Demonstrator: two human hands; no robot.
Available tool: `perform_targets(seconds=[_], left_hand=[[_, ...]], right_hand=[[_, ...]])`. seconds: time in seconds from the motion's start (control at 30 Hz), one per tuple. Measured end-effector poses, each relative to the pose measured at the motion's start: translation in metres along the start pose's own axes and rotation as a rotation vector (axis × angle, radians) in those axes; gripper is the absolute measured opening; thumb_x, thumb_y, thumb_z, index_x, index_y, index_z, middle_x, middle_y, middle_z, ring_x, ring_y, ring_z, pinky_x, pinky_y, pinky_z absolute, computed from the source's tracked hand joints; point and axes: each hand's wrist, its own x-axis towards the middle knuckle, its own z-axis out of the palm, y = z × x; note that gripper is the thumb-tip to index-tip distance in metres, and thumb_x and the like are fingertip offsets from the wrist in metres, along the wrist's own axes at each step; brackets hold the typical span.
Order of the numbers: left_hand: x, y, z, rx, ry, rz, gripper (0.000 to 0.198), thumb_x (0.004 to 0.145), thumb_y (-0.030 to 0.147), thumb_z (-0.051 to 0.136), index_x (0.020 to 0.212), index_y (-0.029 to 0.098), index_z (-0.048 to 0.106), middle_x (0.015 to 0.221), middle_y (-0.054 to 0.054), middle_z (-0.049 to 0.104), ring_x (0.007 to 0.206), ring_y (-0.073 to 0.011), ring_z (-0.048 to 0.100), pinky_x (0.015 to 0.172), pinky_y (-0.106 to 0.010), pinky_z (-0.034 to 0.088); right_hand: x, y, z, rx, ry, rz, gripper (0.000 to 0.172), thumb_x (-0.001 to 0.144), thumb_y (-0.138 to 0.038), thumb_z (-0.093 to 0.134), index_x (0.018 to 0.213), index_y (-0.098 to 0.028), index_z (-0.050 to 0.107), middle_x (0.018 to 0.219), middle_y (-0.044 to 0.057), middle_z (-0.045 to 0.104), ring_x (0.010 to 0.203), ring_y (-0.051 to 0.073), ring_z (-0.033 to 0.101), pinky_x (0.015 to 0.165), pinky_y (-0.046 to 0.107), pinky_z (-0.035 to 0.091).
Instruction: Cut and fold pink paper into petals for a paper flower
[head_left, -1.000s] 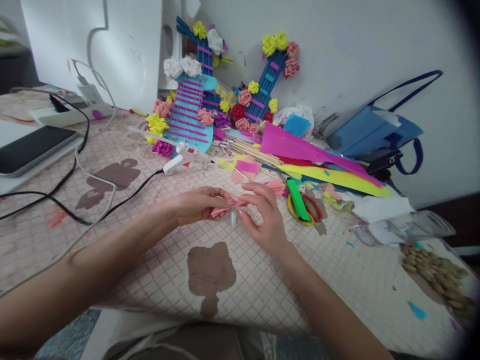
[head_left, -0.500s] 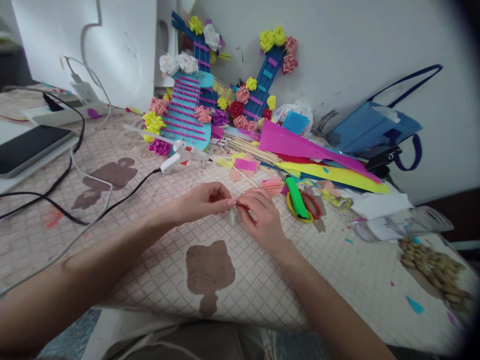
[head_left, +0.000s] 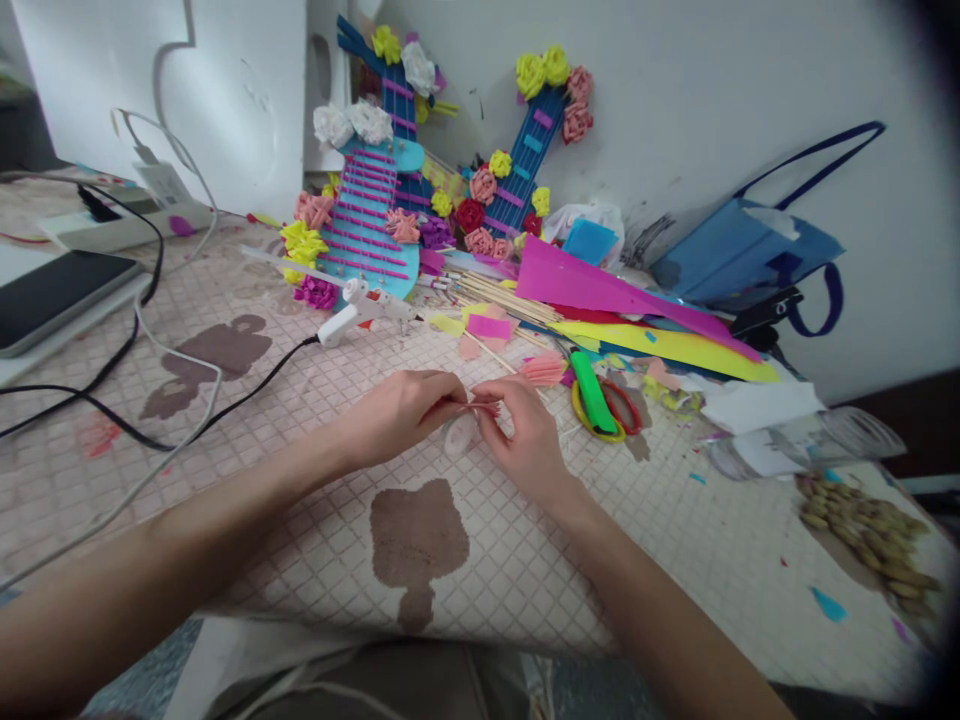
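Between the fingertips of both hands is a small piece of pink paper (head_left: 486, 407), with layered edges showing at its right end. My left hand (head_left: 409, 415) pinches it from the left, and my right hand (head_left: 525, 440) closes on it from the right. Just below the fingers a pale, round, roll-like thing (head_left: 459, 437) shows; whether a hand touches it I cannot tell. Beyond the right hand lies a bundle of pink paper strips (head_left: 544, 368). Scissors with red and yellow handles (head_left: 628, 412) lie farther right, partly under a bright green tool (head_left: 596, 395).
A white glue gun (head_left: 351, 318) with a black cable lies behind the left hand. Paper-flower guitars (head_left: 367, 220) lean at the back. Wooden sticks (head_left: 495, 292) and coloured sheets (head_left: 600, 295) lie near the wall. A phone (head_left: 67, 295) is left; peanuts (head_left: 862, 535) lie right.
The pink paper now shows between the fingertips. The pale thing beneath them now shows its round face instead of a narrow side. My left hand has turned slightly, its fingers closer together.
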Motion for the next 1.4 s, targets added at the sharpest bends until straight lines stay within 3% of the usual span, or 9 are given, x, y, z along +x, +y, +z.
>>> perform_targets(seconds=[0.17, 0.33, 0.47, 0.63, 0.8, 0.97, 1.13, 1.4], left_hand=[[0.000, 0.000, 0.000, -0.082, 0.006, -0.055, 0.016, 0.089, 0.024, 0.050, 0.086, 0.014, 0.062, 0.079, -0.004, 0.064, 0.070, -0.0137, 0.057, 0.065, -0.025, 0.042], [0.002, -0.002, 0.001, -0.239, 0.116, -0.249, 0.019, 0.087, 0.028, 0.052, 0.079, 0.014, 0.063, 0.070, -0.002, 0.061, 0.064, -0.0119, 0.053, 0.060, -0.024, 0.041], [0.005, -0.006, 0.000, -0.385, 0.187, -0.332, 0.022, 0.085, 0.031, 0.054, 0.075, 0.014, 0.062, 0.061, 0.000, 0.055, 0.056, -0.0100, 0.047, 0.052, -0.022, 0.037], [0.005, -0.010, 0.001, -0.519, 0.230, -0.367, 0.020, 0.082, 0.032, 0.057, 0.074, 0.014, 0.061, 0.064, -0.001, 0.056, 0.059, -0.0109, 0.049, 0.053, -0.021, 0.038], [0.004, -0.008, -0.002, -0.524, 0.231, -0.403, 0.022, 0.081, 0.033, 0.058, 0.072, 0.014, 0.061, 0.065, -0.001, 0.056, 0.060, -0.0104, 0.048, 0.052, -0.021, 0.037], [0.005, -0.006, -0.006, -0.590, 0.149, -0.426, 0.024, 0.082, 0.033, 0.057, 0.067, 0.013, 0.059, 0.059, 0.000, 0.053, 0.055, -0.0085, 0.044, 0.049, -0.020, 0.033], [0.005, -0.011, -0.001, -0.611, 0.135, -0.415, 0.024, 0.080, 0.037, 0.062, 0.076, 0.013, 0.063, 0.069, -0.003, 0.062, 0.062, -0.0110, 0.054, 0.054, -0.021, 0.041], [0.004, -0.010, 0.003, -0.343, 0.266, -0.305, 0.015, 0.085, 0.027, 0.057, 0.078, 0.015, 0.062, 0.071, -0.002, 0.063, 0.065, -0.0120, 0.055, 0.059, -0.022, 0.043]], right_hand=[[0.000, -0.003, -0.001, 0.028, 0.003, 0.037, 0.022, 0.086, -0.013, 0.051, 0.105, -0.024, 0.052, 0.093, 0.005, 0.060, 0.092, 0.021, 0.057, 0.082, 0.039, 0.047], [-0.001, -0.011, -0.006, -0.009, 0.120, -0.010, 0.017, 0.085, -0.025, 0.057, 0.102, -0.027, 0.053, 0.112, 0.008, 0.051, 0.110, 0.026, 0.051, 0.095, 0.049, 0.042], [-0.002, -0.015, -0.002, -0.041, -0.010, -0.062, 0.023, 0.082, -0.032, 0.062, 0.104, -0.027, 0.056, 0.133, 0.009, 0.041, 0.125, 0.031, 0.040, 0.101, 0.054, 0.037], [-0.004, -0.015, 0.006, -0.042, -0.039, 0.033, 0.011, 0.086, -0.027, 0.057, 0.096, -0.026, 0.061, 0.147, 0.005, 0.030, 0.133, 0.032, 0.031, 0.102, 0.057, 0.035], [-0.005, -0.013, 0.007, 0.056, -0.049, 0.141, 0.013, 0.088, -0.034, 0.057, 0.092, -0.022, 0.060, 0.140, 0.010, 0.040, 0.129, 0.029, 0.037, 0.104, 0.052, 0.035], [-0.005, -0.009, 0.007, 0.141, -0.061, 0.183, 0.013, 0.092, -0.032, 0.049, 0.092, -0.023, 0.059, 0.123, 0.010, 0.053, 0.119, 0.024, 0.048, 0.101, 0.047, 0.041], [-0.005, -0.006, 0.008, 0.142, -0.075, 0.170, 0.013, 0.091, -0.032, 0.050, 0.095, -0.023, 0.059, 0.117, 0.010, 0.055, 0.115, 0.023, 0.050, 0.098, 0.045, 0.043], [-0.005, -0.007, 0.009, 0.158, -0.101, 0.167, 0.014, 0.092, -0.029, 0.047, 0.096, -0.021, 0.059, 0.118, 0.011, 0.055, 0.116, 0.023, 0.050, 0.099, 0.042, 0.042]])
